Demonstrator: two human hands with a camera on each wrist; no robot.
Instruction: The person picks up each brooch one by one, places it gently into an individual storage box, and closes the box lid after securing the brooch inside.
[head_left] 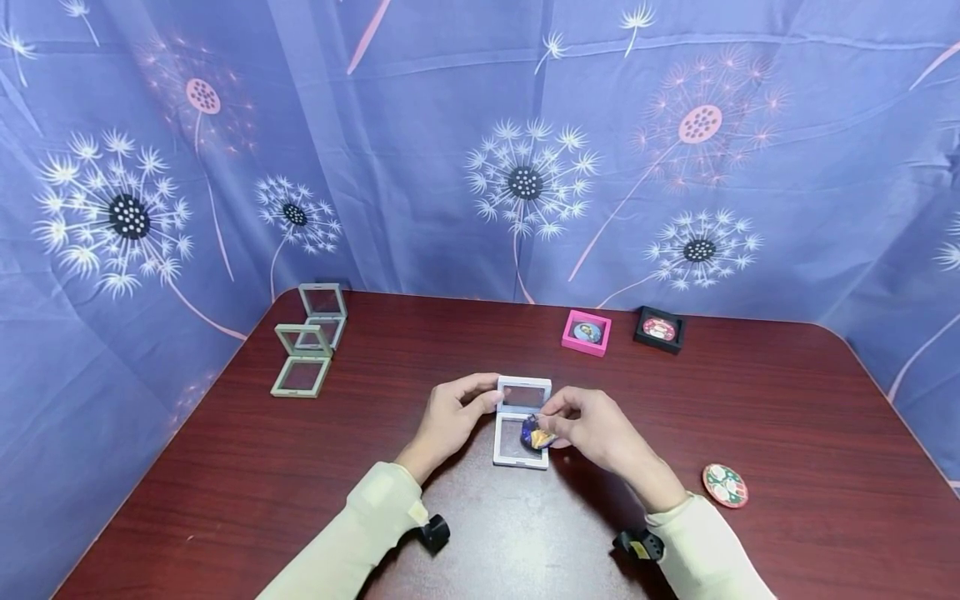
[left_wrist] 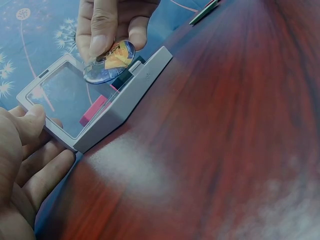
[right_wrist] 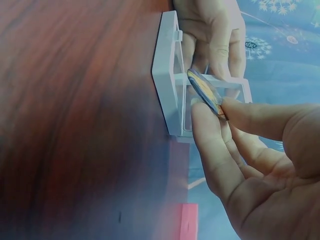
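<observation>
A white hinged display frame (head_left: 521,461) lies unfolded on the table, its lid tilted up and clear film in both halves. My left hand (head_left: 452,417) grips the lid's left edge, with the thumb on the rim in the left wrist view. In my right hand (head_left: 597,429), thumb and fingers pinch a round, glossy, blue-and-yellow disc (left_wrist: 118,62) by its edge. The disc is tilted, close over the lower half of the frame. Seen from the right wrist, the disc (right_wrist: 206,93) shows nearly edge-on between thumb and forefinger.
Two pale green display frames (head_left: 300,392) stand unfolded at the left. Toward the back are a pink frame (head_left: 587,348) and a black frame (head_left: 647,335), each with a round disc inside. A round green-and-white disc (head_left: 725,486) lies right of my right arm. Patterned blue cloth (head_left: 420,167) hangs behind the table.
</observation>
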